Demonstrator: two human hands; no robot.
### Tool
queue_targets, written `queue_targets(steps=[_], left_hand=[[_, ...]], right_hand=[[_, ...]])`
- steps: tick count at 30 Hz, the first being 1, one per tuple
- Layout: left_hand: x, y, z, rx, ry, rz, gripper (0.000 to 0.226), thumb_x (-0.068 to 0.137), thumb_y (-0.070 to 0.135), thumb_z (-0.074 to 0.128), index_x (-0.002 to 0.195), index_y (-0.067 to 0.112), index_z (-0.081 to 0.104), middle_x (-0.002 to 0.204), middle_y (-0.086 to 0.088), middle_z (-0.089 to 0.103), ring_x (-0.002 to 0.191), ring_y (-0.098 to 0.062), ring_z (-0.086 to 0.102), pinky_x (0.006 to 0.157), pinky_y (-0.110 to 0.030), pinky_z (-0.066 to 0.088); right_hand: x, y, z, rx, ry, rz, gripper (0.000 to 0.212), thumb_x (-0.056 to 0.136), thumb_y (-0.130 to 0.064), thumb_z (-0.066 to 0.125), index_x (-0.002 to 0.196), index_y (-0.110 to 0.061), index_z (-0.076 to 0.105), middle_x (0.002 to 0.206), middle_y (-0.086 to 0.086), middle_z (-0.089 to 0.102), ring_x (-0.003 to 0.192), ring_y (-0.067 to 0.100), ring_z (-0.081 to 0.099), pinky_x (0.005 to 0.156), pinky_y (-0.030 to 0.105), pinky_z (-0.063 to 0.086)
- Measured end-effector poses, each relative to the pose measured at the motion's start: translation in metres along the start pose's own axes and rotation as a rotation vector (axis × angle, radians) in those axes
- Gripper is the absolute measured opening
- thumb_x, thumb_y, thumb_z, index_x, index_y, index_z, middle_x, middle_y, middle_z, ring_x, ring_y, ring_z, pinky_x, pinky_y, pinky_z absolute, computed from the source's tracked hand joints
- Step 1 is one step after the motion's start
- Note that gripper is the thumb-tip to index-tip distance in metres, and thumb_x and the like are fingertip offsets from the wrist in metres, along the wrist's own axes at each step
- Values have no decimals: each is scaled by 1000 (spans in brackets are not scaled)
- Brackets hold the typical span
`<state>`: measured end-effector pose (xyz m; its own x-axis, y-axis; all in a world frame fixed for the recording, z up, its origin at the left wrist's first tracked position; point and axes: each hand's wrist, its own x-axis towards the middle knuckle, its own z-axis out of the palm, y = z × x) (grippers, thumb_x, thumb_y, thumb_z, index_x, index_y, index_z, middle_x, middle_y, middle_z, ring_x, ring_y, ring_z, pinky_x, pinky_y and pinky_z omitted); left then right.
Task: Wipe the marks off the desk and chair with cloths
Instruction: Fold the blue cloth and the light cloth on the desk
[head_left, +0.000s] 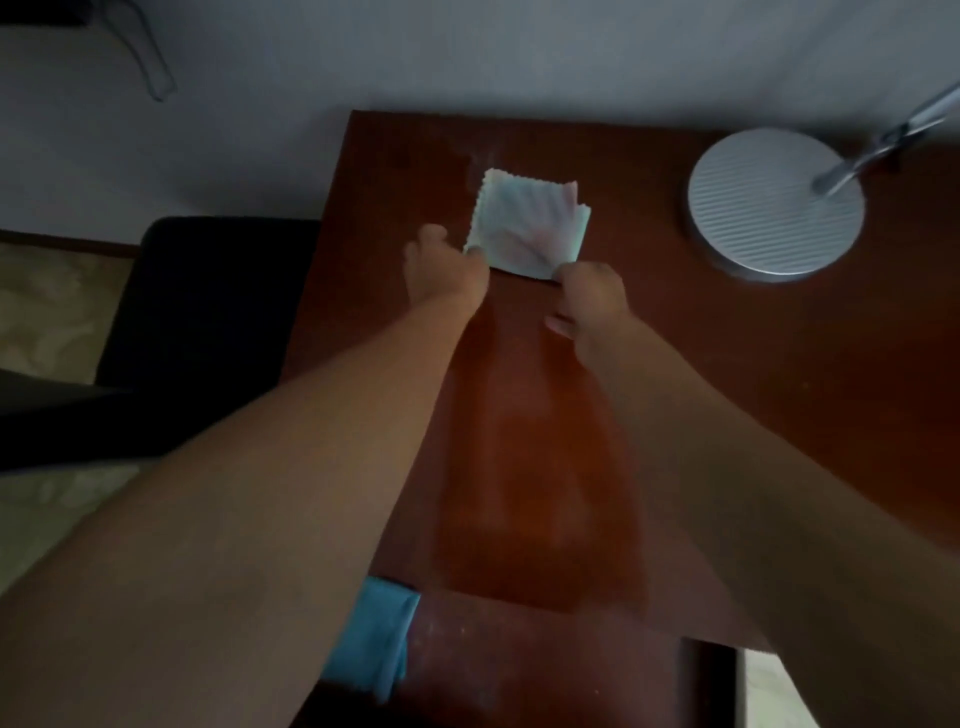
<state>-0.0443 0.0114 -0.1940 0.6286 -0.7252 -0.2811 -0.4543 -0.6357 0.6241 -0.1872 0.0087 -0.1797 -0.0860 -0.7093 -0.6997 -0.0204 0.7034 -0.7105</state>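
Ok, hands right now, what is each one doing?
Left hand: pinching the near-left corner of the pale, zigzag-edged cloth.
Right hand: pinching its near-right corner.

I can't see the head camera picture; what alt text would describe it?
Both hands, left hand and right hand, pinch the near edge of a pale folded cloth lying on a reddish-brown desk. A round silver lamp base stands at the right, a blue cloth lies near the front edge, and a dark chair sits left.
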Motion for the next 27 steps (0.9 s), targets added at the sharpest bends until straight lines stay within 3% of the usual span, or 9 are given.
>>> queue_targets(steps=[3,5,8,10,12,14,19,23,27], left_hand=[[21,14,16,-60,-108,-99,65,88,33,65,144,19,38,142,-9,47,124,-29,53,100,-33,45],[26,14,25,-74,-138,-159,61,87,31,67,140,16,42,136,-9,55,118,-28,59,94,-33,50],[25,6,28,-146,-146,-221,30,84,16,66,113,12,63,110,-12,70,99,-28,69,86,-37,58],[18,-2,23,-252,-182,-241,6,85,12,64,89,16,66,96,-10,71,86,-23,70,77,-34,61],[-1,-14,12,-347,-203,-266,12,86,11,64,80,20,60,85,-5,67,78,-17,67,68,-28,60],[-24,-28,1,-416,-229,-283,18,84,5,64,78,20,58,83,-2,65,77,-15,66,70,-27,60],[-92,-84,-40,-511,-345,-359,26,78,-13,63,73,11,54,86,-10,62,85,-23,64,81,-37,60],[-153,-136,-75,-621,-434,-424,28,76,-19,61,90,5,57,95,-15,62,89,-23,62,78,-31,58],[-214,-184,-94,-607,-473,-397,29,76,-17,64,84,10,58,86,-14,62,82,-22,61,81,-35,55]], right_hand=[[21,-9,4,53,-29,54,49,89,-26,60,135,-15,46,118,3,54,105,23,57,86,40,57],[32,-12,9,64,-31,79,45,89,-27,62,130,-13,49,110,3,57,96,21,61,76,33,58],[36,-15,11,8,-42,103,25,89,-22,61,112,-12,61,91,3,62,71,15,61,56,25,50],[36,-12,10,-70,-38,63,10,88,-16,59,97,-14,63,86,4,63,68,14,59,57,26,51],[26,-2,8,-100,-38,24,9,86,-14,58,93,-16,62,90,3,65,76,15,62,65,29,57],[9,14,4,-22,-57,17,10,84,-12,58,93,-14,63,93,4,68,84,18,67,71,32,60],[-61,81,-3,130,-77,72,34,76,4,59,108,-4,64,96,11,68,87,27,67,67,34,57],[-130,142,-14,106,-146,106,22,77,9,56,88,-6,68,71,5,65,73,22,63,66,35,54],[-186,200,-30,50,-126,104,19,78,10,54,91,2,65,75,12,58,74,26,56,68,38,46]])
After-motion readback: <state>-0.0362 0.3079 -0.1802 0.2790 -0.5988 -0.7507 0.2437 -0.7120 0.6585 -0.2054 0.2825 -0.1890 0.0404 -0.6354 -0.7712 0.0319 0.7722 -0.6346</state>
